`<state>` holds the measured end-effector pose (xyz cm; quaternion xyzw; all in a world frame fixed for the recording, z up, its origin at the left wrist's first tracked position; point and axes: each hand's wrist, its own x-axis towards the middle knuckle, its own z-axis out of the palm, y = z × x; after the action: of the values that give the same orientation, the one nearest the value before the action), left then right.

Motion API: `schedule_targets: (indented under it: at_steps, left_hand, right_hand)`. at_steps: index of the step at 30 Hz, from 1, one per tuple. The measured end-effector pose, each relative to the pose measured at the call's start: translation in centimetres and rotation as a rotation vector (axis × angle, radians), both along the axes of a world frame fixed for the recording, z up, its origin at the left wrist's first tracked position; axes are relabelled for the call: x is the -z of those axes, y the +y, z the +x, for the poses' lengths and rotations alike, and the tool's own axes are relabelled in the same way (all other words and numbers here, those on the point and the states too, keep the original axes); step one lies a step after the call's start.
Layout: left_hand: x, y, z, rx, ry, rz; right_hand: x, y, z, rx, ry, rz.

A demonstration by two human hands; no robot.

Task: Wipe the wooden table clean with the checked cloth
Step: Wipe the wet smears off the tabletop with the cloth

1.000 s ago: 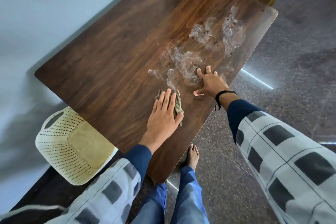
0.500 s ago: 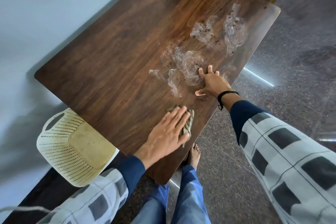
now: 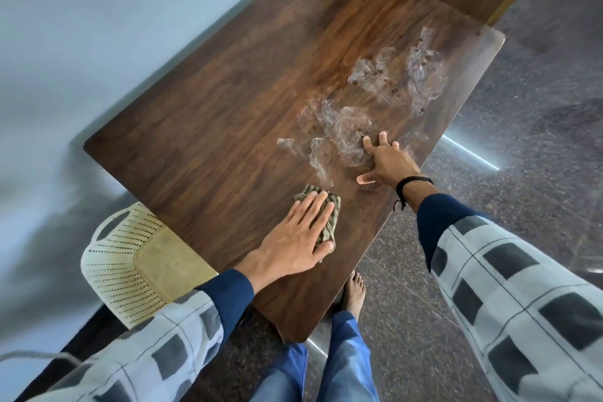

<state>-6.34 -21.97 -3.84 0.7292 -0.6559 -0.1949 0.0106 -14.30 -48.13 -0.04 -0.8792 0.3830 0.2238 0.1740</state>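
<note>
Pressing checked cloth (image 3: 321, 217), left hand (image 3: 295, 243) flat

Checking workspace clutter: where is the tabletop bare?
The wooden table is bare from the wall-side edge across to the checked cloth and smears. Both hands, left and right, crowd the floor-side edge.

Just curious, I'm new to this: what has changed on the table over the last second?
The left hand slid the checked cloth toward the near edge, then partway back. The right hand stayed planted at the smears, which look unchanged. The basket hasn't moved.
</note>
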Motion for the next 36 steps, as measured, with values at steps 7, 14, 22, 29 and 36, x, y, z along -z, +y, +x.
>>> schedule_targets:
  at_steps: [7,14,22,29,36]
  left_hand:
    - [-0.1,0.7,-0.1,0.379,-0.11,-0.05]
    - [0.4,0.9,-4.2,0.313,-0.084,-0.111]
    - [0.1,-0.6,1.0,0.126,-0.02,-0.02]
    - [-2.1,-0.5,6.9,-0.099,0.115,-0.009]
    - [-2.1,4.4,12.7,-0.756,0.047,0.216]
  right_hand:
    - [-0.1,0.0,-0.3,-0.002,-0.01,0.011]
    - [0.0,-0.1,-0.1,-0.028,0.026,-0.007]
    - [0.5,-0.1,-0.8,0.0,-0.078,0.048]
    - [-0.6,5.2,-2.0,-0.573,-0.673,-0.092]
    - [3.5,11.1,-3.9,-0.957,-0.433,-0.09]
